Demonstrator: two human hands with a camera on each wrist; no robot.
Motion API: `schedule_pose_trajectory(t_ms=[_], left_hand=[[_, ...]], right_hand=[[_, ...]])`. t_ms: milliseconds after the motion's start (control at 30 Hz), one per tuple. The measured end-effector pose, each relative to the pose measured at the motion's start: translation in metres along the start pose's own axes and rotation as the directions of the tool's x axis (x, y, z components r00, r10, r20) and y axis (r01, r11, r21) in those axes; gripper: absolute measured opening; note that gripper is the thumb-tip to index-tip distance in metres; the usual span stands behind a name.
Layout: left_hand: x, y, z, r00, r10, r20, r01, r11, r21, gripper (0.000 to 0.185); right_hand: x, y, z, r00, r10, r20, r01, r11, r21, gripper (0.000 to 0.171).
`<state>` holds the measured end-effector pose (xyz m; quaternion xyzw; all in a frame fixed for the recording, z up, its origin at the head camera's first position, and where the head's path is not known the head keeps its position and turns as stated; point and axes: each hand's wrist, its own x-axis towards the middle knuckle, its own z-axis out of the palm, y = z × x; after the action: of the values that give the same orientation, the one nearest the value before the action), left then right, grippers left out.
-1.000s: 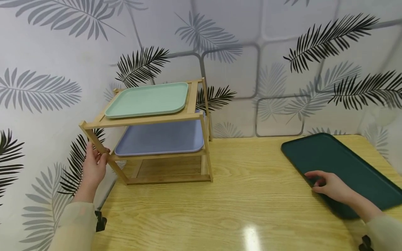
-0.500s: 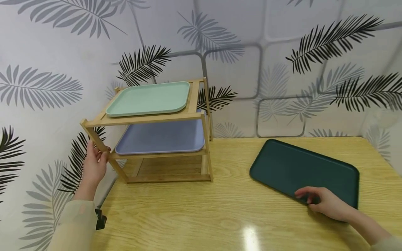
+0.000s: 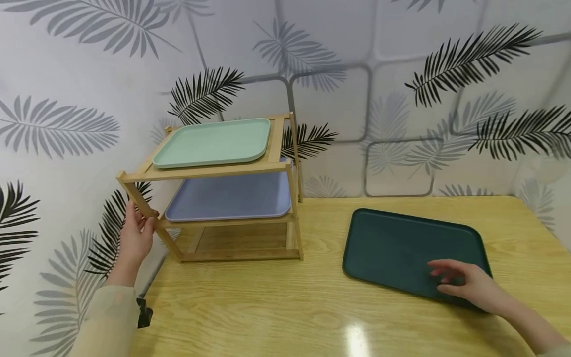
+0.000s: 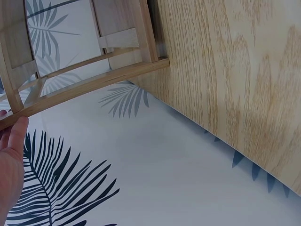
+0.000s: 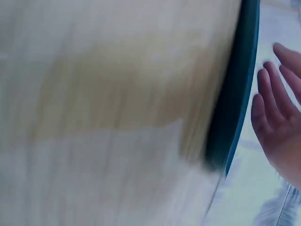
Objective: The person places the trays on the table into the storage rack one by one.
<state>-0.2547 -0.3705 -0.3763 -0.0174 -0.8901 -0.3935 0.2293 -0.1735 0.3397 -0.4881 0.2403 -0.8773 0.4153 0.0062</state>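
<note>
While the left hand [image 3: 134, 238] grips the wooden rack's [image 3: 214, 171] front post, the right hand [image 3: 468, 285] rests with fingers spread on the dark green tray [image 3: 401, 248], flat on the worktop [image 3: 276, 302]. It looks stiff, light, slick; best taken by its rim. Mint tray [image 3: 211, 143] and blue tray [image 3: 227, 198] fill both upper shelves.

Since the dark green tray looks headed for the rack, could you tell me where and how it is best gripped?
Probably by its near long rim, from the front right, where the right hand rests. The dark green tray lies flat on the table, so only its low raised rim offers purchase: thumb on top, fingers slipped underneath.
</note>
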Motion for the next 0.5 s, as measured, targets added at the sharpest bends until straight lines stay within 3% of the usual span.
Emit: schedule_pose_trajectory(t_ms=[67, 133, 233, 333, 500], left_hand=[[0.000, 0.000, 0.001, 1.000, 0.007, 0.000, -0.007, 1.000, -0.003, 0.052], [0.000, 0.000, 0.001, 1.000, 0.011, -0.004, -0.011, 1.000, -0.003, 0.051], [0.000, 0.000, 0.001, 1.000, 0.009, -0.005, -0.009, 1.000, 0.009, 0.050], [0.000, 0.000, 0.001, 1.000, 0.007, -0.004, -0.007, 1.000, 0.020, 0.050], [0.000, 0.000, 0.002, 1.000, 0.007, -0.009, -0.007, 1.000, 0.009, 0.052]], right_hand=[[-0.006, 0.005, -0.011, 0.988, 0.078, -0.130, -0.092, 0.990, -0.104, 0.044], [-0.012, 0.012, -0.024, 0.959, 0.166, -0.230, -0.209, 0.962, -0.177, 0.043], [-0.022, 0.026, -0.040, 0.911, 0.272, -0.309, -0.350, 0.906, -0.236, 0.044], [-0.029, 0.039, -0.050, 0.881, 0.339, -0.329, -0.424, 0.875, -0.235, 0.048], [-0.033, 0.049, -0.053, 0.882, 0.393, -0.262, -0.456, 0.853, -0.253, 0.056]])
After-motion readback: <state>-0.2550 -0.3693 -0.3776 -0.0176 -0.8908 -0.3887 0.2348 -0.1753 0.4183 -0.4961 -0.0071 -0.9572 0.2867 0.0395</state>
